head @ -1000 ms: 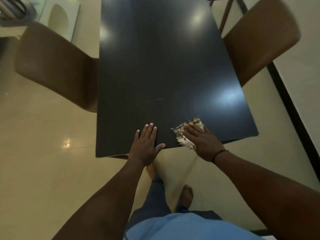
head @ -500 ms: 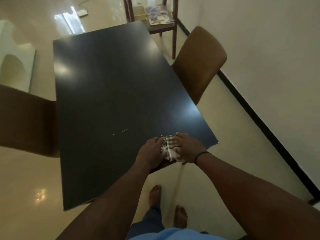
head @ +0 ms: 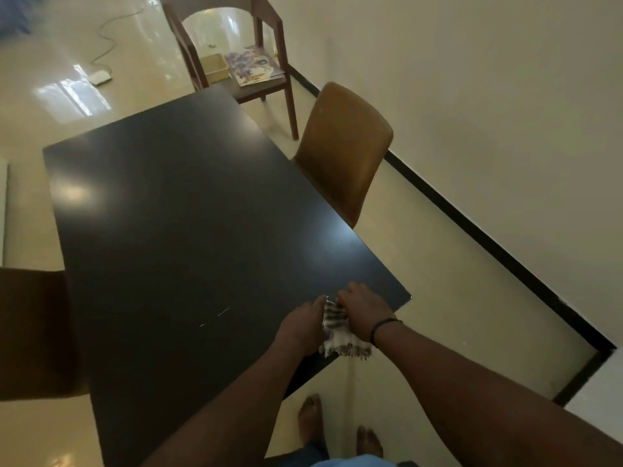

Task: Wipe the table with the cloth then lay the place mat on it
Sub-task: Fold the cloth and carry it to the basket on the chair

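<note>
A striped, fringed cloth [head: 338, 333] lies bunched at the near right corner of the black table [head: 188, 230], its fringe hanging over the near edge. My left hand [head: 301, 326] grips the cloth's left side and my right hand [head: 365, 313] grips its right side, the cloth gathered between them. A floral place mat [head: 253, 67] lies on the seat of a wooden chair [head: 269, 38] beyond the table's far end.
A brown padded chair [head: 344, 153] stands at the table's right side, another brown chair [head: 33, 332] at the left. A beige box [head: 212, 67] sits beside the mat on the wooden chair. The wall with a black skirting runs along the right. A cable and white device [head: 100, 76] lie on the floor.
My left hand left the table surface and moved right onto the cloth. Both hands now gather the cloth together at the table corner. My head turned, bringing the far chair into view.
</note>
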